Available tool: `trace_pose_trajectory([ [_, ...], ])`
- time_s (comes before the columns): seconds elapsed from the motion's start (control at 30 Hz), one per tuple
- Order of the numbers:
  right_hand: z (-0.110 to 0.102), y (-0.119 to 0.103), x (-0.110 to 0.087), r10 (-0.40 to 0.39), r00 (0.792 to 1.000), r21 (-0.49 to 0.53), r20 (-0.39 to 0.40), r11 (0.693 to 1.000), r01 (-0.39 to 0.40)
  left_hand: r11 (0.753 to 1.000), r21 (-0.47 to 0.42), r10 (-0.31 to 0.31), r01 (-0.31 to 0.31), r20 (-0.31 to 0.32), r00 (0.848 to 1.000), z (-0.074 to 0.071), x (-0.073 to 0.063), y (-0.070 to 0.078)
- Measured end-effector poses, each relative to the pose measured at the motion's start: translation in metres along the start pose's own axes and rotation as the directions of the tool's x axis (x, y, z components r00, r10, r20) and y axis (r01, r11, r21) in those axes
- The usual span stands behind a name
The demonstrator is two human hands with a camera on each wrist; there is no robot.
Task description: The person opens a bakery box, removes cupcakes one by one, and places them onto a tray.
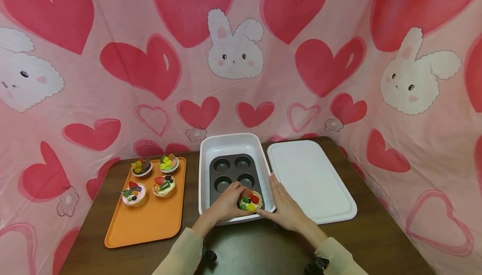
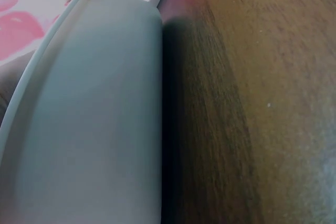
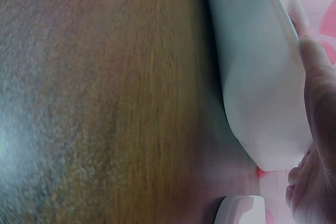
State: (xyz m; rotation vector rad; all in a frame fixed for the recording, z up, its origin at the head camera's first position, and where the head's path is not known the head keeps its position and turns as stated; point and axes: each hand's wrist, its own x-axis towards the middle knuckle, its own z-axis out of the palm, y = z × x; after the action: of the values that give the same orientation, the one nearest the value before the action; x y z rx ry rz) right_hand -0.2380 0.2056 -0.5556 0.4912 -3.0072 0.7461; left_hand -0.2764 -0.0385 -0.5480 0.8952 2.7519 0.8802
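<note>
A small fruit tart [image 1: 251, 201], topped with red, green and yellow pieces, is at the near right cup of a dark muffin pan [image 1: 232, 167]. The pan lies inside a deep white plastic box [image 1: 203, 170]. My left hand [image 1: 227, 205] reaches over the box's near rim and grips the tart from its left side, thumb in front. On the box's near right corner rests my right hand [image 1: 285, 209], its fingers stretched along the right rim and its thumb toward the tart. Both wrist views mostly show the box's outer wall [image 2: 105, 103]; the right hand [image 3: 323, 108] appears at its rim.
Left of the box, an orange tray [image 1: 144, 229] carries several dessert cups, among them a pink-topped cupcake [image 1: 134, 194] and a fruit tart [image 1: 164, 186]. A flat white lid [image 1: 312, 181] lies to the right. Behind the wooden table [image 1: 256, 250] hangs a pink heart-print cloth [image 1: 233, 91].
</note>
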Motion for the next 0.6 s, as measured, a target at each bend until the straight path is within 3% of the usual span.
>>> trace_pose_trajectory([
  [0.33, 0.0008, 0.0008, 0.0000, -0.001, 1.000, 0.004, 0.006, 1.000, 0.001, 1.000, -0.024, 0.019, -0.019, 0.000, 1.000, -0.0004, 0.0001, 0.0020],
  [0.6, -0.0002, -0.0004, 0.0002, -0.008, 1.000, 0.002, -0.009, 1.000, 0.008, 0.999, -0.028, 0.035, -0.036, -0.035, 0.999, -0.0017, 0.0009, 0.0017],
])
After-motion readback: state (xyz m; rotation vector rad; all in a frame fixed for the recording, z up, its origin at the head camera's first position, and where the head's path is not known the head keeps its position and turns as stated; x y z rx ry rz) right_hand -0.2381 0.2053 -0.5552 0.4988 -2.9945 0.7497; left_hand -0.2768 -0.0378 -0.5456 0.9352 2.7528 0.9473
